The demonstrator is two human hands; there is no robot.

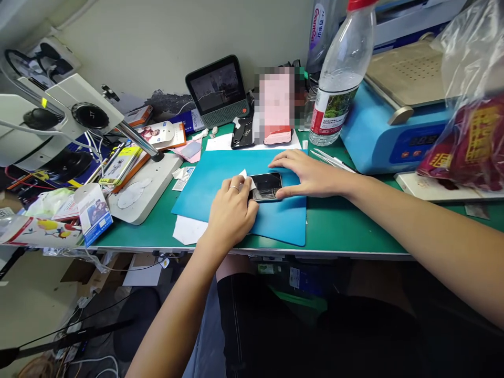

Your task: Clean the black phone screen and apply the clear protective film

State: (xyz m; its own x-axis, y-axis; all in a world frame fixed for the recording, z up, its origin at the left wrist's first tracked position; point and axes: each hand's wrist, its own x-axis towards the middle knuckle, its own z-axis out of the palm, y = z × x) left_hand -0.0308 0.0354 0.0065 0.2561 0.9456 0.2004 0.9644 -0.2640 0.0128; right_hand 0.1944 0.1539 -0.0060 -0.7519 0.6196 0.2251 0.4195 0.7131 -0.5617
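One black, glass-fronted phone (270, 185) is pressed through white paper (252, 184) by the left hand's (231, 211) bunched fingers, right hand (311, 174) spread. Scratches could be caused by trapped grit.

Left hand (234, 207) conceals the near-left end of the dark phone (270, 185) and part of the white slip (252, 183). Right thumb (289, 192) obscures a little of the phone's right edge. Pixelation masks the pink panel's (276, 100) surroundings. Top edge crops the bottle's red cap (360, 4); right edge, the plastic bag (472, 126). Digits on the blue scale (394, 134): illegible
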